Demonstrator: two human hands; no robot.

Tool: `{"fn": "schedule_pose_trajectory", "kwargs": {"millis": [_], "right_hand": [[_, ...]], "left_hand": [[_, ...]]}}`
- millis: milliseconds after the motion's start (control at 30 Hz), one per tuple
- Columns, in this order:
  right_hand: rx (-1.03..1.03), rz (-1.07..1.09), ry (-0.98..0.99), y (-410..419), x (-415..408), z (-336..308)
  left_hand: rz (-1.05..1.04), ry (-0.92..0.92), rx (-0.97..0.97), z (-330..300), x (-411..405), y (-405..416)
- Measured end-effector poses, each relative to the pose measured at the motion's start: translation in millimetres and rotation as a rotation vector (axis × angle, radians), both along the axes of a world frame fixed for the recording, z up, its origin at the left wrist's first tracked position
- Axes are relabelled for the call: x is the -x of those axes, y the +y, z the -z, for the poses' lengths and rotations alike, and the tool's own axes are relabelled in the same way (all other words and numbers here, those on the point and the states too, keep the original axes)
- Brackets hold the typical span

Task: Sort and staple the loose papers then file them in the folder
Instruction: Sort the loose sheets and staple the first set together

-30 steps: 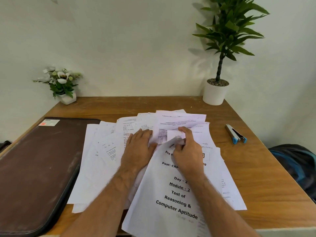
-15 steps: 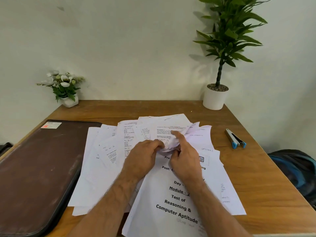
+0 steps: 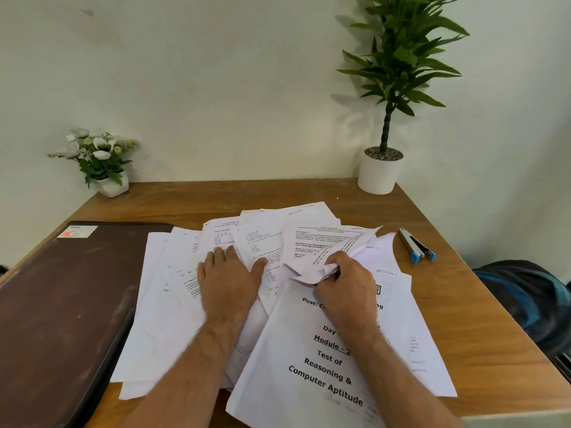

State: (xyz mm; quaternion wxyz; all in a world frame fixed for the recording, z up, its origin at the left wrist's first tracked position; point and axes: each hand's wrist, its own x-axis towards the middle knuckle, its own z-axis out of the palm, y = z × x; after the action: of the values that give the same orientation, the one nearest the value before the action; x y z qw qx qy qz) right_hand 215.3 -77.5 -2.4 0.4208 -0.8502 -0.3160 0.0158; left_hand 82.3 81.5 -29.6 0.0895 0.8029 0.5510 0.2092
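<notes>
The task is only beginning: the loose white printed papers [image 3: 191, 291] are lying fanned and unsorted across the middle of the brown wooden table [image 3: 463, 304], nothing is looking stapled, and the dark brown leather-look folder [image 3: 61, 304] is sitting closed at nine o'clock, touching the sheets' left edge. The silver stapler with blue tips [image 3: 417, 249] is lying untouched at two o'clock, just beside the pile. Sorting, stapling and filing are all still waiting.

The left hand [image 3: 230, 282] is pressing flat on the spread, fingers straight. The right hand [image 3: 343, 281] is pinching the crumpled corner of a curled sheet [image 3: 333, 251] and lifting it toward one o'clock, above the large title page [image 3: 324, 366].

Compared with half a second ago, the left hand is lying flat instead of bunching paper with the right, and the curled sheet is fanning wider.
</notes>
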Motion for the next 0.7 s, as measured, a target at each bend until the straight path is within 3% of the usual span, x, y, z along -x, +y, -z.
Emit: {"fn": "schedule_pose_trajectory", "kwargs": {"millis": [167, 333, 433, 600, 700], "right_hand": [[-0.053, -0.011, -0.005, -0.2, -3.2, 0.7], [-0.047, -0.035, -0.004, -5.0, -5.8, 6.2], [-0.082, -0.039, -0.013, -6.8, -6.6, 4.5], [-0.088, -0.078, 0.003, -9.0, 0.8, -2.3], [-0.131, -0.093, -0.081, -10.0, 5.8, -3.4]], "left_hand": [[0.075, -0.088, -0.020, -8.4, -5.9, -5.0], [0.117, -0.379, 0.035, -12.0, -7.0, -16.1], [0.190, -0.508, -0.028, -18.7, -5.3, -24.4], [0.598, -0.294, -0.465, -8.6, -3.7, -35.7], [0.671, -0.276, -0.547, -5.8, -2.0, -32.8]]}}
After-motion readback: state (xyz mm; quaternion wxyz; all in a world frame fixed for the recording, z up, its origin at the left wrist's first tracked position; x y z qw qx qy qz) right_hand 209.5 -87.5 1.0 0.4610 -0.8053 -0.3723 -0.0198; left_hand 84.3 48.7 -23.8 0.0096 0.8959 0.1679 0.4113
